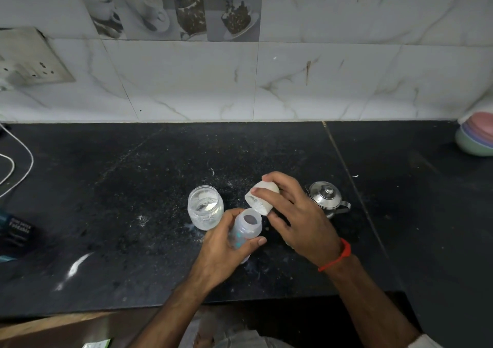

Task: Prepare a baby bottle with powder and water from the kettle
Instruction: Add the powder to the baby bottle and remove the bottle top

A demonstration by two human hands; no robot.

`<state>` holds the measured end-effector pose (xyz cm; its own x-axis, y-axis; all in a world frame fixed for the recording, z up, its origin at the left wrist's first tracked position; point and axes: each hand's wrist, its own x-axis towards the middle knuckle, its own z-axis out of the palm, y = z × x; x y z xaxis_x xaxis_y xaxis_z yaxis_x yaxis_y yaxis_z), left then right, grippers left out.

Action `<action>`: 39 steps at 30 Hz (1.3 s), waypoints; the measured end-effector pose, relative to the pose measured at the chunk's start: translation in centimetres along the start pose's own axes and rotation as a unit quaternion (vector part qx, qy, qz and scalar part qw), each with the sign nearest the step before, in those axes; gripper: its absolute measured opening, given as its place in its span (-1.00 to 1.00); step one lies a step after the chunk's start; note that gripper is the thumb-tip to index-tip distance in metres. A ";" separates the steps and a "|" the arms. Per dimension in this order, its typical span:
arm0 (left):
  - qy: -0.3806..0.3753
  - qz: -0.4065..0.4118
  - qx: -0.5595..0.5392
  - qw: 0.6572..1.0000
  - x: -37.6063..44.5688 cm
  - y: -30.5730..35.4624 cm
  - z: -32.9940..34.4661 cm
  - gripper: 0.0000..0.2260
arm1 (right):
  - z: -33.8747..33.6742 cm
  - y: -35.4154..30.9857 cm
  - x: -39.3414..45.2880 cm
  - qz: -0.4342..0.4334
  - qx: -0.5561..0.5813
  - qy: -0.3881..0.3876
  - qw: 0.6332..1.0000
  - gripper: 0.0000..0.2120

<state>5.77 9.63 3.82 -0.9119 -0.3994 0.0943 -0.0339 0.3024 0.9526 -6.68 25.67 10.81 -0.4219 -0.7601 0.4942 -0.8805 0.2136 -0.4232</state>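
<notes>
The baby bottle point(244, 231) is gripped tilted in the left hand point(226, 249), over the counter point(133, 201) nearer its front edge, while a small white cup point(261, 198) of powder is pinched by the right hand point(296, 214) and tipped just above the open neck. Powder could easily get dumped past that narrow mouth, since both are held at an angle. The kettle point(326, 198) sits untouched just behind.

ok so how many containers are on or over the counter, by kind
Baby bottle, held in the left hand: 1
Clear jar with powder: 1
White cap with powder, tilted in the right hand: 1
Steel kettle: 1
Stacked pastel bowls, count unclear: 1 stack
Total: 5
</notes>
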 end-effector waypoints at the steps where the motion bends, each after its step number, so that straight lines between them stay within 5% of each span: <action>1: -0.002 0.002 -0.006 1.000 0.1 0.3 0.1 -0.50 | -0.1 0.0 0.0 -0.007 -0.008 -0.009 1.000 -0.53; 5: -0.007 0.004 -0.027 1.000 0.5 1.2 0.5 -0.48 | -0.4 -0.2 0.0 -0.031 -0.032 -0.036 0.998 -0.61; 13: -0.017 -0.005 -0.047 0.999 1.0 1.9 0.9 -0.47 | -1.1 -0.4 0.0 -0.046 0.053 -0.051 0.996 -0.40; 23: -0.003 0.008 -0.037 0.999 1.2 2.0 0.8 -0.45 | -1.8 -1.0 0.5 -0.044 0.081 0.016 0.996 -0.58; 39: 0.012 0.002 -0.025 1.000 1.3 1.8 1.0 -0.41 | -2.4 -2.0 0.2 -0.005 0.104 0.024 0.994 -0.55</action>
<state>4.12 10.52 5.32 -0.9016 -0.4196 0.1051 -0.0091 0.2611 0.9653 -5.52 26.57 13.51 -0.4283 -0.7303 0.5322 -0.8224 0.0711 -0.5644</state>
